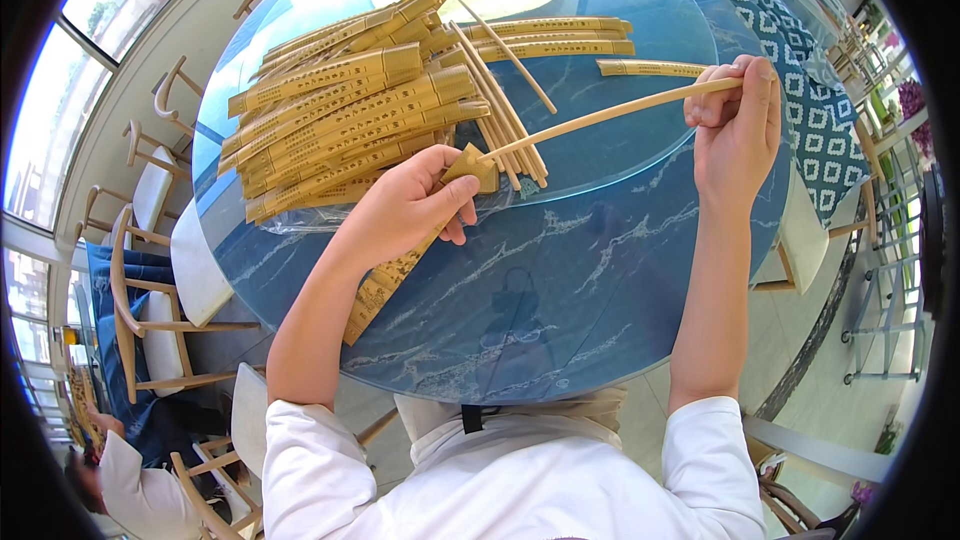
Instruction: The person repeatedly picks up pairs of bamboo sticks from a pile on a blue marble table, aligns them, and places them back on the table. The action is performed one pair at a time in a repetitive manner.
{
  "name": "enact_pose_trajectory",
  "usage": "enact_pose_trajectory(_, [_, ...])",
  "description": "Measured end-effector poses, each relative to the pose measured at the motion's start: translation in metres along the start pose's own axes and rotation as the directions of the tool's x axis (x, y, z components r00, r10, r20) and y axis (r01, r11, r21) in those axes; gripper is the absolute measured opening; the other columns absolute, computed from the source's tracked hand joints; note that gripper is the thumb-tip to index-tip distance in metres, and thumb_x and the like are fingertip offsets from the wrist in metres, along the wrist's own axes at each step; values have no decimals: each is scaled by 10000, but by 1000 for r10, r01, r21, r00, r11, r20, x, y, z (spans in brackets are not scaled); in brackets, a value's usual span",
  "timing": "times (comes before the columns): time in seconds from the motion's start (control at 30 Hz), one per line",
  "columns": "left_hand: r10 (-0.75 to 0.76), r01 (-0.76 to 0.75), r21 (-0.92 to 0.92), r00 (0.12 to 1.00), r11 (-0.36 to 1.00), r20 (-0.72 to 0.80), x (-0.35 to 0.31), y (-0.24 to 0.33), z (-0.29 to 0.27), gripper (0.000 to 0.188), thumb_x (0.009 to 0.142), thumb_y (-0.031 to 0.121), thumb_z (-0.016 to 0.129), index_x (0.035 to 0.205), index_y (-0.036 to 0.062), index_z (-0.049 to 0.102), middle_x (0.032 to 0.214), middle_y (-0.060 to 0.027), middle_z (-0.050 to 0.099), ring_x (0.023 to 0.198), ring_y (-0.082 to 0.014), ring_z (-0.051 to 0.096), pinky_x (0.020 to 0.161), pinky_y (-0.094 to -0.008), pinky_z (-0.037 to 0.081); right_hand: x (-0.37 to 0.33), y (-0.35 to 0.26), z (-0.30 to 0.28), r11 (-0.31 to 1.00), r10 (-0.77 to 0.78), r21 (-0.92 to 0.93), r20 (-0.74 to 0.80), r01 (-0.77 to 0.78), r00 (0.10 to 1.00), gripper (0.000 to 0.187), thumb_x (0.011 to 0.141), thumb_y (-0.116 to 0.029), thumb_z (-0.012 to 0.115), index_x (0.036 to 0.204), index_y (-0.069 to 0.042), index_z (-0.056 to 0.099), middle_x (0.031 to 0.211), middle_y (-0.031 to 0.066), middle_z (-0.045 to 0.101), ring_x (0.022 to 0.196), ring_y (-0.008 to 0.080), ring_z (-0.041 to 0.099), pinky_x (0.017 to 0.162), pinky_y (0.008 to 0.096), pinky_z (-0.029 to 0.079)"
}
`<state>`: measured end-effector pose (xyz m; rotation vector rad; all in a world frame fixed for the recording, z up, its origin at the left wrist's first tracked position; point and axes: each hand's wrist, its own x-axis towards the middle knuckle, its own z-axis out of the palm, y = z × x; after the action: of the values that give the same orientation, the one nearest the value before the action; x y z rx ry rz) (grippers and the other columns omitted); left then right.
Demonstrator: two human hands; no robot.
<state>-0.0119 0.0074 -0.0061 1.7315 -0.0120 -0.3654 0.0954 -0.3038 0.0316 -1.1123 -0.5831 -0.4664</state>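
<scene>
My left hand [415,202] is closed on a gold paper chopstick sleeve [385,290], slanting down over the table's near side. Wooden chopsticks [610,118] stick out of the sleeve's open end. Their far ends are pinched in the fingers of my right hand [738,130], raised at the right. Whether one or both sticks are in that pinch is hard to tell. Beyond my left hand lies a large heap of filled gold sleeves [340,90]. Bare chopsticks [500,105] lie loose beside the heap. One more sleeve [645,68] lies just behind my right hand.
The round blue marbled table [560,290] carries a glass turntable [665,145]. Clear plastic wrap [310,220] shows under the heap. Wooden chairs [150,310] stand at the left, where another person [140,480] sits. A patterned blue cloth [800,90] covers a surface at the right.
</scene>
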Motion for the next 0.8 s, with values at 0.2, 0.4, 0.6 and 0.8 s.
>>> enact_pose_trajectory(0.2, [-42, 47, 113, 998, 992, -53, -3, 10, 8, 243, 1092, 207, 603, 1220, 1, 618, 864, -40, 713, 722, -95, 686, 667, -242, 578, 2, 0, -2, 999, 44, 22, -6, -44, 999, 335, 1137, -330, 508, 958, -52, 565, 620, 44, 508, 553, 108, 451, 537, 289, 395])
enact_pose_trajectory(0.4, [-60, 59, 125, 998, 990, 2, -4, 9, 5, 283, 1084, 242, 610, 1190, -13, 676, 999, -75, 763, 811, -123, 727, 738, -262, 581, 1, -1, -1, 999, 31, -7, -37, -31, 999, 337, 1120, -327, 559, 905, -69, 583, 607, 26, 503, 548, 92, 451, 529, 276, 386])
enact_pose_trajectory(0.6, [2, -2, 50, 1000, 999, -14, -6, 10, 6, 268, 1082, 195, 618, 1203, -36, 682, 1057, -126, 781, 846, -159, 756, 760, -283, 623, 2, -1, -1, 995, 57, -70, -134, -66, 989, 340, 1079, -352, 641, 879, -82, 581, 596, 12, 517, 523, 79, 462, 508, 252, 384])
enact_pose_trajectory(0.8, [1, 0, -6, 999, 1000, 42, -7, 10, 5, 258, 1078, 163, 623, 1223, -40, 688, 1061, -136, 781, 895, -191, 771, 798, -304, 634, 2, -1, 1, 971, 163, -136, -231, -198, 959, 366, 1043, -381, 694, 847, -93, 580, 575, 3, 521, 504, 75, 474, 487, 236, 374])
